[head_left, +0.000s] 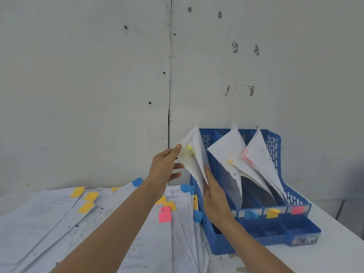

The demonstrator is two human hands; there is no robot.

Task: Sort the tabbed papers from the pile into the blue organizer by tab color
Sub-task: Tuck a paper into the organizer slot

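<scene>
A blue organizer (pixel 275 236) stands on the white table at the right, with blue, yellow and pink labels on its front bar. Papers lean in its slots: a yellow-tabbed sheet (pixel 226 150) in the middle slot and pink-tabbed sheets (pixel 260 154) in the right one. My left hand (pixel 167 166) pinches the top corner of a white paper with a yellow tab (pixel 194 154), held upright at the organizer's left side. My right hand (pixel 213 196) holds that paper's lower edge against the organizer's left wall. The pile of tabbed papers (pixel 98 223) lies spread at the left.
A grey wall (pixel 98 75) rises just behind the table. The pile shows yellow, blue and pink tabs (pixel 165 214). Small front compartments of the organizer (pixel 299 227) face me. Bare table (pixel 334 253) lies right of the organizer.
</scene>
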